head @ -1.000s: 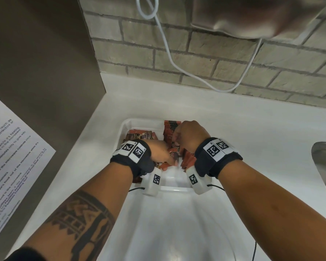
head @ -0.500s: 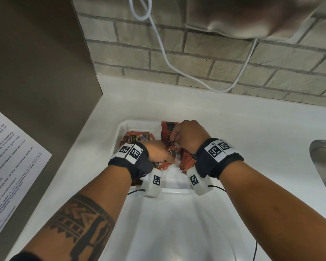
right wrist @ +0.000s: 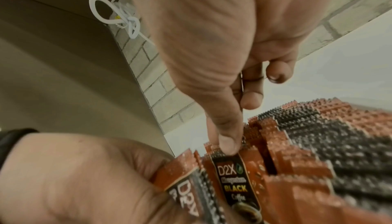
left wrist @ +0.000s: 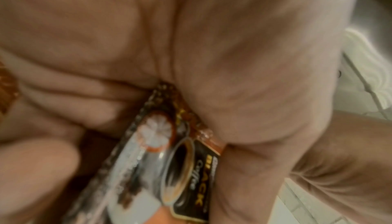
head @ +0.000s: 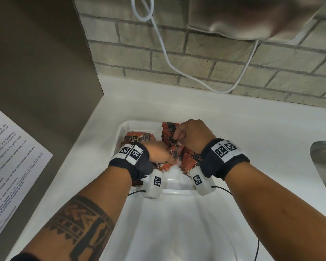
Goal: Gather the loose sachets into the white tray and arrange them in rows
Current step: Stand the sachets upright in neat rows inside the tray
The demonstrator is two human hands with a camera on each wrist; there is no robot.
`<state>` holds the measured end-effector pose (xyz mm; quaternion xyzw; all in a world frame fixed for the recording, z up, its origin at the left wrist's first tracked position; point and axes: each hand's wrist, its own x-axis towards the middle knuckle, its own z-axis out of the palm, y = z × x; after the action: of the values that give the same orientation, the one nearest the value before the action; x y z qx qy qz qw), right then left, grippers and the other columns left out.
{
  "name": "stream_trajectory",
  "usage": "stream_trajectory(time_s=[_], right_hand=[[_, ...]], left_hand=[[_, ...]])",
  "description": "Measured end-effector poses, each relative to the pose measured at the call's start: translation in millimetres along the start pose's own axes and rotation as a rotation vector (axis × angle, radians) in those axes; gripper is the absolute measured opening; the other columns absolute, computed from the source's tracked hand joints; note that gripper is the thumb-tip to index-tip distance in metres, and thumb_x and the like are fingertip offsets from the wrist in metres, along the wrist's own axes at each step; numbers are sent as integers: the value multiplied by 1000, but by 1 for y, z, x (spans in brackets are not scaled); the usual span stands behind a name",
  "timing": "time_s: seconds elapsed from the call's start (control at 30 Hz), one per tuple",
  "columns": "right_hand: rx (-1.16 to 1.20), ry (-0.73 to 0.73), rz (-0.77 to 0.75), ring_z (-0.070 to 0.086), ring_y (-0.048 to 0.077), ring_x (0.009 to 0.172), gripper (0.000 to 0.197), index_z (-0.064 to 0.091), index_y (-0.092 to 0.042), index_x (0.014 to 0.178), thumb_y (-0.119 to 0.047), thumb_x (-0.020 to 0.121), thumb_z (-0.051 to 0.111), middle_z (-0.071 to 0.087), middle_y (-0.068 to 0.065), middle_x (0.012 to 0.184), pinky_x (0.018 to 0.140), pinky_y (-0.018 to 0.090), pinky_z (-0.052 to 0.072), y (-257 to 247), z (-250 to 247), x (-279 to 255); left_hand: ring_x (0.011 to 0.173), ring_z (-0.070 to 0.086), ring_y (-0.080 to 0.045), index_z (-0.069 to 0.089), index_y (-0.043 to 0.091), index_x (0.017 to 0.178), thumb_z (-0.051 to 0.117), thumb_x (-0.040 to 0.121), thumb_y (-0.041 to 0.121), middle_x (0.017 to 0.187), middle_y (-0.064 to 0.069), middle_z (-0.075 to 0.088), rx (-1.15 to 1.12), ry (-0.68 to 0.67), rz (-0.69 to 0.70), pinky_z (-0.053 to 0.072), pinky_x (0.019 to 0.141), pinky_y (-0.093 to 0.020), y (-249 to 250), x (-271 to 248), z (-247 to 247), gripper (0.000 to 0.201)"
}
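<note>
- Since the white table (head: 233, 140) fills the lower half of the head view, with brick wall across the top and a brown panel at upper left, the work sits in a small patch at centre.
- White tray (head: 137, 125) lies centre frame, its long axis running up the picture; a steel sink (head: 324, 159) shows at the right edge, well apart.
- Sachets (head: 170, 129) stand on edge in a row along the tray's upper right part, others lie flat at upper left, and a loose heap sits between the wrists.
- Right hand (head: 193, 134), above the row, is the nearer one to it; its grip is closed, thumb and fingertip pinching the top edge of one sachet (right wrist: 235, 177) whose long axis points down the wrist view.
- Left hand (head: 158, 151) lies just lower left, fingers curled round a small bundle (left wrist: 169, 169) touching that sachet.
- Likely obstacles: the leaning heap crowding the row's near end, and a white cable (head: 164, 53) hanging on the wall, out of the way.
</note>
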<state>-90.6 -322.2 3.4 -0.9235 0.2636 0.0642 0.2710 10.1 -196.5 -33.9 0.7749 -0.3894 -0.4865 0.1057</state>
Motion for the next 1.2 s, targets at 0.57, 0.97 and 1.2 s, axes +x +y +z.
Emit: stream_trajectory(time_s=[0.57,0.97,1.2], right_hand=[[301,55,-72,63,5,79,7,71,-27,90,-24,86,76,71,-7,86,73,17,45,-12,-25,-28],[-70,66,59,64,13,88,16,75,-28,77,-22,88,65,70,-9,89,79,28,52,-2,0,-14],[-222,34,77,58,20,99,16,78,-29,81,-23,85,63,66,-4,98,86,38,54,-4,11,-9]], left_hand=[[94,75,-20,68,11,119,74,89,11,105,-7,76,-729,104,339,60,78,-26,-11,-36,-19,30],[52,62,-14,67,12,103,79,88,30,67,-3,68,-204,85,4,51,50,-22,-22,-38,-22,26],[66,64,-17,71,3,102,71,92,40,78,-2,71,-82,-13,3,54,64,-27,-7,-11,4,39]])
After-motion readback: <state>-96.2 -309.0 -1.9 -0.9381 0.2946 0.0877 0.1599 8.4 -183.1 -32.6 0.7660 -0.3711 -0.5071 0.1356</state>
